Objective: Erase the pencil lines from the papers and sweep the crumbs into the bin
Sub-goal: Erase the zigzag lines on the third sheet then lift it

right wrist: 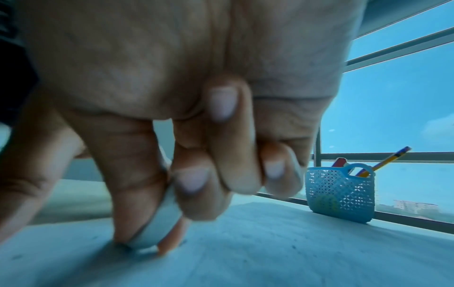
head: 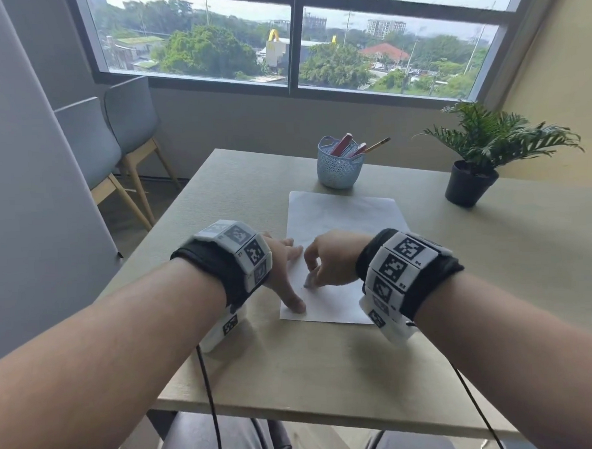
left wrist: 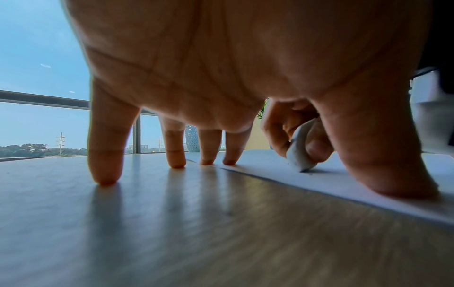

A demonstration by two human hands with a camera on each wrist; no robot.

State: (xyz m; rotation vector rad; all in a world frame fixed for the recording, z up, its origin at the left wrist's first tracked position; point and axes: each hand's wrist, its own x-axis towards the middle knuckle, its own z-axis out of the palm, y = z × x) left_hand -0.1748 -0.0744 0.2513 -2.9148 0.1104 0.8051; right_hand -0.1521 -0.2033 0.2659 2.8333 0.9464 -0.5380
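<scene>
A white sheet of paper [head: 343, 228] lies on the wooden table [head: 495, 265], its near half under my hands. My right hand [head: 331, 262] pinches a small white eraser [head: 309, 282] between thumb and fingers, its tip pressed onto the paper [right wrist: 294, 248]. In the right wrist view the eraser [right wrist: 159, 219] touches the sheet, slightly blurred. My left hand [head: 283, 269] is spread with straight fingers, thumb and two fingertips pressing the paper's left edge [left wrist: 343, 186], the others on the table. The eraser [left wrist: 298, 149] shows there too, with tiny dark crumbs beside it.
A light blue mesh basket [head: 339, 165] with a pencil and red items stands behind the paper. A potted plant [head: 473, 167] sits at the far right. Two chairs [head: 112, 144] stand left of the table. Cables hang from both wrists over the table's near edge.
</scene>
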